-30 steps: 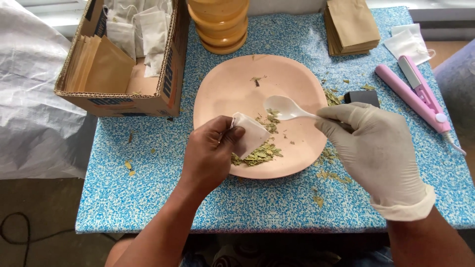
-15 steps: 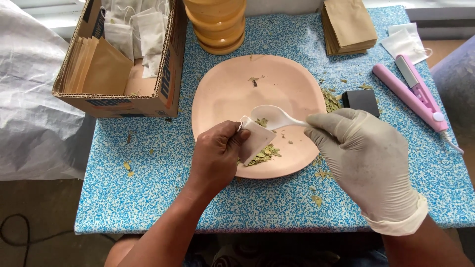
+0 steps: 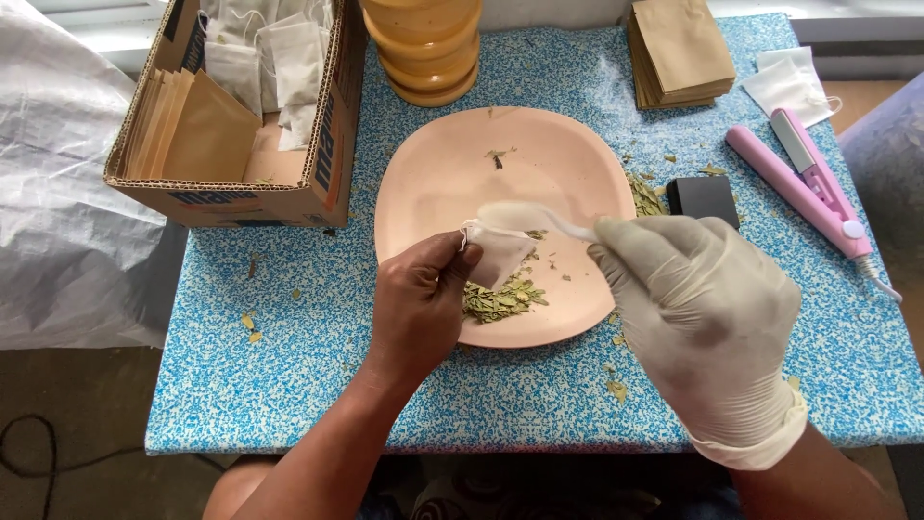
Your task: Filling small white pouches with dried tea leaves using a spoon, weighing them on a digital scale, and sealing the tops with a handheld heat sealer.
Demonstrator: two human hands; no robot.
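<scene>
Between left fingers point(image 3: 452, 258), white sachet point(image 3: 497, 254)

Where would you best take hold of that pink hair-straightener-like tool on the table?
Grip the pink sealing tool around its long middle, coming from above. It lies flat and slanted on the table, with its cord end near the right edge.

Setup is a small desk point(image 3: 289, 385) with a blue-and-white speckled top, lit by soft even daylight. A big white plastic sheet point(image 3: 67, 193) is bunched up against its left side. Underneath is a dull brownish floor point(image 3: 77, 433) with a black cable point(image 3: 38, 453) looping across the left corner.
</scene>
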